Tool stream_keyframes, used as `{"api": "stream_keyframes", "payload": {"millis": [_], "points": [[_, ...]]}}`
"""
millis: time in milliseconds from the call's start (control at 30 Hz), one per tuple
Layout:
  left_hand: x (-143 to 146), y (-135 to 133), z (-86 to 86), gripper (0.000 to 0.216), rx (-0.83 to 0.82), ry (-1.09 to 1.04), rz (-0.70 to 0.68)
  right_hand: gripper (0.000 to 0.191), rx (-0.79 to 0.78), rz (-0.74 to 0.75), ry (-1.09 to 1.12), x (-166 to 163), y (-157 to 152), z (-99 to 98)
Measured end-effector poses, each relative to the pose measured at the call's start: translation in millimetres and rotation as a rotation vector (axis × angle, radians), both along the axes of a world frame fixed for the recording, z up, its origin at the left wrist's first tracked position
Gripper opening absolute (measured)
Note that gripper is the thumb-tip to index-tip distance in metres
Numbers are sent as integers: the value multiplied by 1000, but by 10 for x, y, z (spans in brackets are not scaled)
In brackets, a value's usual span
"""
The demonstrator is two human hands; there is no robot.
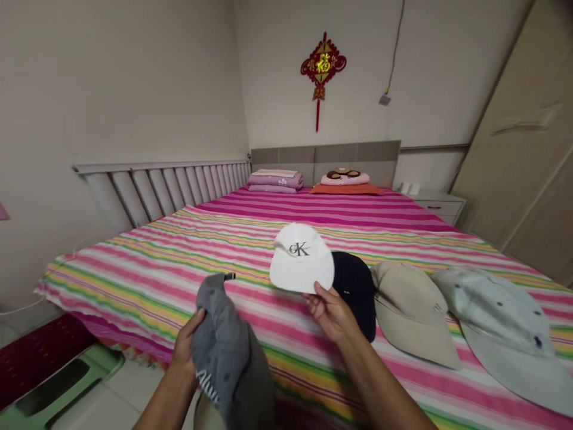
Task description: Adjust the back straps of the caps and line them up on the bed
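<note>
- Two grips at work: right hand pinching the brim of a white cap, thumb on top, fingers beneath; cap lifted just above the bed, crown and logo facing the camera.
- Left hand clenched on a grey cap, crumpled, held low off the near edge of the bed, strap end sticking up.
- Just behind the right hand: a navy cap lying on the striped cover, partly hidden by the white cap and the hand.
- Further right, in a row and overlapping or touching at the edges: a beige cap, then a pale hat.
- Step in hand, judging by the pose: white cap held at the left end of the row, grey cap kept aside.
- For any set-down there: room on the stripes left of the navy cap, brim kept flat, pinch loosened only once the crown rests.
- Containers: no box, bag or basket in view; all hats straight on the cover.
- Far end: folded bedding and a pillow against the headboard.
</note>
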State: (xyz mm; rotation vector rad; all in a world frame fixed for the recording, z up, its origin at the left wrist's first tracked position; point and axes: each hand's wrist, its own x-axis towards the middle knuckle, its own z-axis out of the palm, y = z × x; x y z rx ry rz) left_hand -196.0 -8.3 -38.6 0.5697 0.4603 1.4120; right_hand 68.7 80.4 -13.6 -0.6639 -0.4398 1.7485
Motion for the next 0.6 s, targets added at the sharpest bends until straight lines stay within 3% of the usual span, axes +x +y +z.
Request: {"api": "stream_keyframes", "payload": {"millis": [67,133,233,300,400,500,600], "points": [[34,249,289,15,-152,173,102,34,56,-15,29,210,-112,101],[91,541,552,16,-175,395,199,36,136,-36,42,406,-230,143],[177,975,726,32,-122,1047,309,35,202,-72,33,644,-401,124],[231,1179,653,43,-135,1215,357,37,203,-110,29,765,-510,84],[344,1273,352,55,-115,1387,437,43,200,-144,-7,905,-673,6],[516,1159,36,48,-17,1518,415,35,191,-101,-77,998,-818,-96],[729,971,-103,44,59,1576,455,22,177,-12,-128,1041,-930,-224]]}}
